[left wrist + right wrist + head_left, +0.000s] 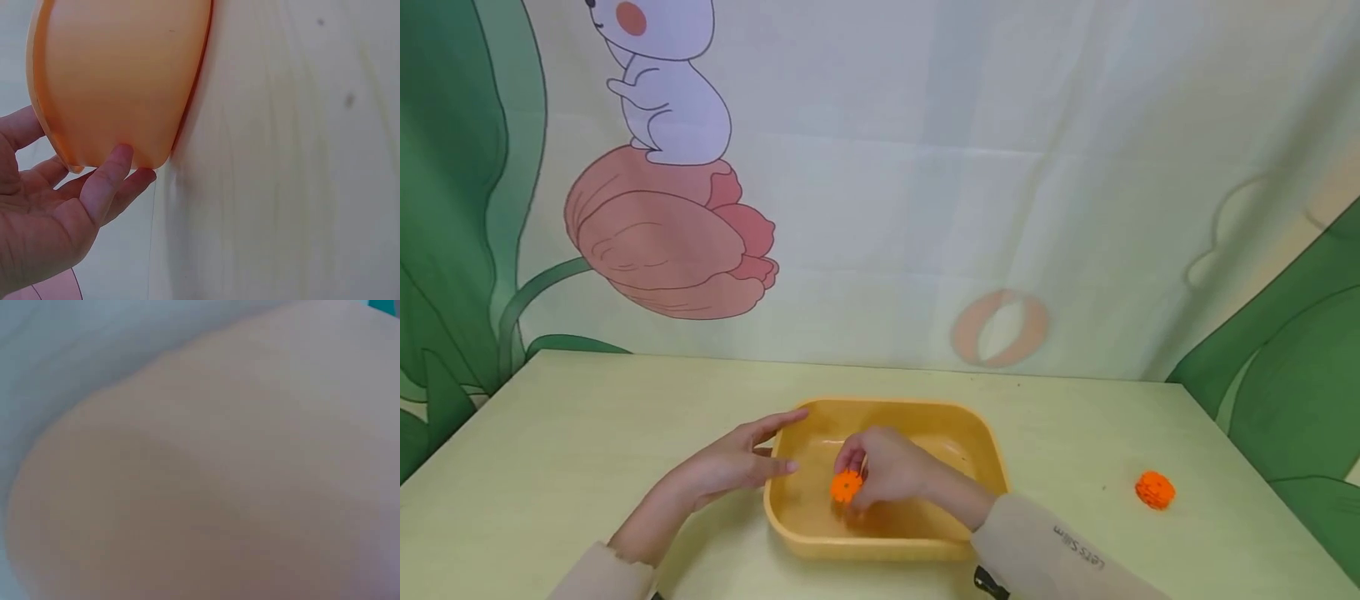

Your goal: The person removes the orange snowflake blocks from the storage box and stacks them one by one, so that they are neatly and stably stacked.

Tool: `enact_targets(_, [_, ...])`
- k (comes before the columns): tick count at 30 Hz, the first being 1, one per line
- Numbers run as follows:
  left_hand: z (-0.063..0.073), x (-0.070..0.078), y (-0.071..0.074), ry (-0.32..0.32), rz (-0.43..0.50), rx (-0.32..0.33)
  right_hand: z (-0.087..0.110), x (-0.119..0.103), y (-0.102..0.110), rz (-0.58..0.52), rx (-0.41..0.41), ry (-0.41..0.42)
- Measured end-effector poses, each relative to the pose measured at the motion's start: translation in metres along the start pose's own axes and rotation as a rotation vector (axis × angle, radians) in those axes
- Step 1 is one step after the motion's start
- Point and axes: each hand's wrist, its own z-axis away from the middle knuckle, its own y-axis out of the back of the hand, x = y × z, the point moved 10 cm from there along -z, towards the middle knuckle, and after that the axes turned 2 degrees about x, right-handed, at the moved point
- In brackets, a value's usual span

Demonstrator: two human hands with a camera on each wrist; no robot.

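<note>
A yellow plastic basin [887, 550] stands on the table. My left hand [730, 462] holds its left end, with the thumb and one finger reaching over the rim. In the left wrist view, fingers of the left hand [62, 200] touch the outside of the basin [125, 75]. Inside the basin, my right hand [887, 471] pinches a small orange flower-shaped piece [846, 486] with a notched edge, low over the bottom. The right wrist view is filled by blurred skin and shows no held thing.
On the table [1075, 442], right of the basin, lies another orange flower-like piece or small stack [1154, 490]. A printed curtain [880, 208] hangs behind the table's back edge. A dark strap [991, 582] shows by the right sleeve [1045, 550].
</note>
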Motion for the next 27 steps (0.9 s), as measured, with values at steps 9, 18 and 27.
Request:
enact_targets(9, [-0.001, 0.000, -0.002, -0.012, 0.026, -0.015, 0.019, 0.014, 0.032, -0.085, 0.055, 0.016])
enact_targets(18, [0.001, 0.001, -0.004, -0.045, 0.043, -0.033, 0.045, 0.034, 0.065, -0.081, 0.161, -0.024])
enact_targets(27, [0.000, 0.003, -0.006, -0.061, 0.053, -0.049, 0.076, 0.058, 0.097, -0.134, 0.244, -0.084])
